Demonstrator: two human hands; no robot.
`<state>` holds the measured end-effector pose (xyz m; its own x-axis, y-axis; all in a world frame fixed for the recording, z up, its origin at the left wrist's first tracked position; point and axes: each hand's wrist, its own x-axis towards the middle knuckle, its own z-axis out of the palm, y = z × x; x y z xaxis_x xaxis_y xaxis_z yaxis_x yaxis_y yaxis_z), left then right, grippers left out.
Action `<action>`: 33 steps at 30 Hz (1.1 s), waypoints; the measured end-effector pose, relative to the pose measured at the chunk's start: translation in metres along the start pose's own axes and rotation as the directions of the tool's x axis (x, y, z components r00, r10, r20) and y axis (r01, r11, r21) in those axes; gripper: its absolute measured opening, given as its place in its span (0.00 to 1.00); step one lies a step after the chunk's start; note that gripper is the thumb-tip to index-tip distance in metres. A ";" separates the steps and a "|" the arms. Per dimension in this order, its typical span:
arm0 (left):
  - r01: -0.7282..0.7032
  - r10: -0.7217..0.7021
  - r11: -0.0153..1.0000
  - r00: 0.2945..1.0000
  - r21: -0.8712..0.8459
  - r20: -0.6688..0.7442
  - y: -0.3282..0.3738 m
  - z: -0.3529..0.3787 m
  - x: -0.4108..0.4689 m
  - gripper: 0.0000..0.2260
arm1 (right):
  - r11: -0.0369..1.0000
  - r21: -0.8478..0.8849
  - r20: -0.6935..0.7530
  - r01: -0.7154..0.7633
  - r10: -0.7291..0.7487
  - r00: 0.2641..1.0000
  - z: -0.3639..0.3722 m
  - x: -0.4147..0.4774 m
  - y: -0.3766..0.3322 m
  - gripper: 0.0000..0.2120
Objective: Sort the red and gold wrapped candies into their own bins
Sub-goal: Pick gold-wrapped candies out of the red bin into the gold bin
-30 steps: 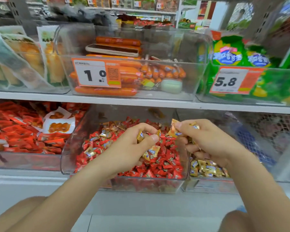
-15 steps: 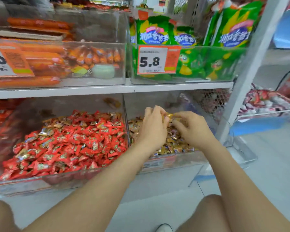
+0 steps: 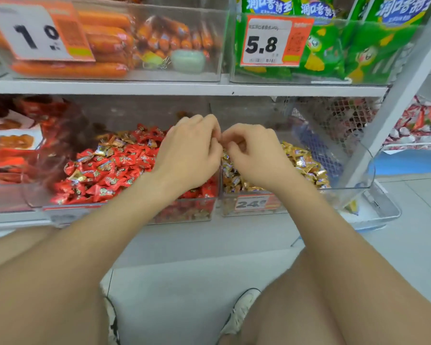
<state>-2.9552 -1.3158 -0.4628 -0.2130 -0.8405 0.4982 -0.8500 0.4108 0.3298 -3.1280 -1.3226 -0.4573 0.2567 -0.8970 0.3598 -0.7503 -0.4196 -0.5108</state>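
While I crouch at low shelf (image 3: 10, 219), left hand (image 3: 189, 155) and right hand (image 3: 256, 158) meet fingertip to fingertip over divide between two clear bins, fingers curled; cannot tell if candy pinched between. Gold candies (image 3: 304, 163) heap in right bin (image 3: 365, 170); red candies (image 3: 115, 168) heap in left bin (image 3: 32, 190), some gold ones mixed among them.

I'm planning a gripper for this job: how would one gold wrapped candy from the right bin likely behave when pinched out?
Probably light: each gold candy is small beside the right hand. Its shiny wrapper looks slick, so it may slip from a pinch. The flat, angular shape suggests sliding rather than rolling.
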 end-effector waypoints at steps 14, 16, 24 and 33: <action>0.380 -0.539 0.842 0.603 0.382 0.588 -0.144 -0.094 -0.044 0.50 | 0.968 -0.190 0.355 0.165 -0.089 0.931 0.095 0.059 -0.095 0.16; 0.360 -0.518 0.855 0.584 0.373 0.625 -0.156 -0.099 -0.047 0.52 | 0.969 -0.182 0.354 0.167 -0.094 0.930 0.098 0.066 -0.094 0.19; 0.370 -0.407 0.910 0.703 0.189 0.583 -0.177 -0.096 -0.043 0.36 | 0.952 -0.078 0.527 0.297 -0.214 0.823 0.111 0.076 -0.093 0.24; 0.187 -0.193 0.981 0.928 0.049 0.318 -0.183 -0.096 -0.041 0.16 | 0.900 -0.306 0.288 0.311 -0.224 0.931 0.112 0.097 -0.092 0.10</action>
<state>-2.7445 -1.3220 -0.4665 -0.1867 -0.9718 0.1439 -0.8976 0.2283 0.3772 -2.9659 -1.3868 -0.4632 0.5827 -0.7811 0.2244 -0.7816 -0.6142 -0.1089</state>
